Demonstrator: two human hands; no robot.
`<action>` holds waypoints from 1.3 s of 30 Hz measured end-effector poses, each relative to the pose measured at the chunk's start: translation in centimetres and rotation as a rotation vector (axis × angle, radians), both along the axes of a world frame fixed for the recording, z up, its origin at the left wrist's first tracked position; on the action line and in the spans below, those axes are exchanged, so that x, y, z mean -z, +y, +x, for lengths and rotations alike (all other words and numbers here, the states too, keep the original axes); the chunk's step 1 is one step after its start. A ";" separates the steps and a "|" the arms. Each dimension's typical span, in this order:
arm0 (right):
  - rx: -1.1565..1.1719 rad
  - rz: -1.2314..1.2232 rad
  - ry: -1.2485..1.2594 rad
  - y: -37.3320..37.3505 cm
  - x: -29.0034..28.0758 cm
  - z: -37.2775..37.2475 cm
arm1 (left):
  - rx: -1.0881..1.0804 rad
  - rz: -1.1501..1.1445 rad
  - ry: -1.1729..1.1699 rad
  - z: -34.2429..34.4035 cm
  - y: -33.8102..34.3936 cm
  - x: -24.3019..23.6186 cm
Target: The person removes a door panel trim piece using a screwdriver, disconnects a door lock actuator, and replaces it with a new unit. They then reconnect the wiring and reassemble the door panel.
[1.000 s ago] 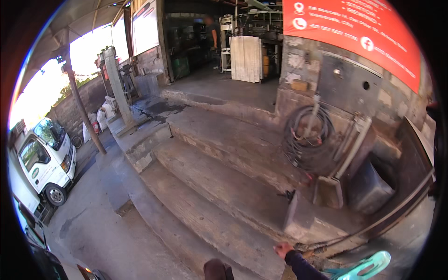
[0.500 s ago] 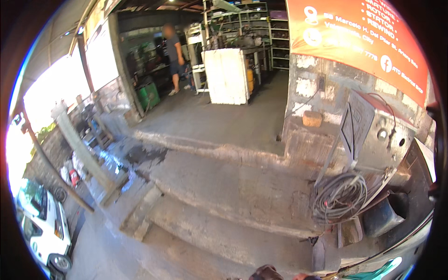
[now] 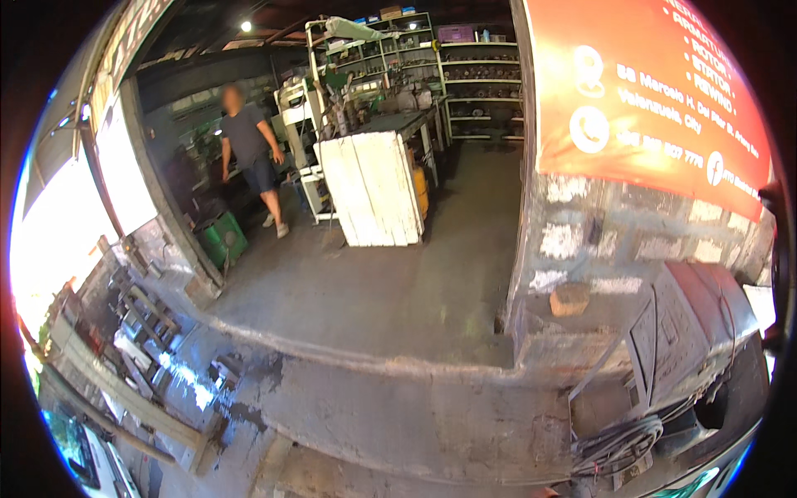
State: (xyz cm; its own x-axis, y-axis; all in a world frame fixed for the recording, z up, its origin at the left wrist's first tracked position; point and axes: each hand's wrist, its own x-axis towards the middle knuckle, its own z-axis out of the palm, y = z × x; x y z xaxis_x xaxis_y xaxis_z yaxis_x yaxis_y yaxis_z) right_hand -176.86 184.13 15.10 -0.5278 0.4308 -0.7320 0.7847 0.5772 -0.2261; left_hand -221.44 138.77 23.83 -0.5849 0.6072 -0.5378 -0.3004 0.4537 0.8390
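A small skin-toned sliver at the lower edge may be my right hand, too little to show its fingers or anything held. My left hand is out of view. Below me lie concrete steps, leading to a raised workshop floor behind an open doorway. At the right of the steps, a coil of dark cable lies beside a weathered metal box. A pale weathered panel stands upright inside the doorway, in front of a cluttered bench.
A person in dark shirt and shorts stands left in the doorway, near a green box. Shelving lines the back. A red banner hangs right. Posts and frames and a white truck are at the left.
My view has tilted up and come nearer the doorway. The other person has come further into view. My right hand, seen earlier, has mostly left the lower edge.
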 end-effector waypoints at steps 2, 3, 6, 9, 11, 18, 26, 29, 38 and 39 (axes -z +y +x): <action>0.075 0.043 0.080 5.3 -5.9 -8.4 | -0.005 -0.361 -0.021 -0.2 -0.8 -2.6; 0.126 0.063 0.135 8.4 -8.3 -12.6 | 0.018 -0.453 -0.041 -1.5 -0.9 -3.6; 0.379 -0.193 0.387 17.0 -13.0 -23.0 | -0.082 -0.629 -0.508 -6.7 0.3 -6.1; 0.381 -0.185 0.388 20.7 -16.2 -28.4 | -0.069 -0.586 -0.366 -16.4 9.2 -7.3; 0.471 -0.212 0.332 20.9 -18.6 -28.2 | -0.031 -0.514 -0.299 -23.9 16.9 -9.1; 0.715 -0.212 0.137 24.9 -26.3 -31.7 | 0.095 -0.123 -0.177 -47.2 53.0 -18.5; 0.865 -0.314 0.220 46.3 -33.6 -45.8 | 0.162 0.253 -0.670 -57.9 90.2 -27.2; 1.007 -0.402 0.239 52.0 -39.1 -49.1 | 0.406 -0.066 -0.372 -57.3 93.2 -31.9; 1.138 -0.342 0.621 83.4 -44.5 -62.4 | 1.014 0.213 1.196 -66.4 101.5 -39.2; 1.178 -0.322 0.644 86.5 -43.1 -63.1 | 0.819 -0.152 0.344 -69.0 104.5 -39.5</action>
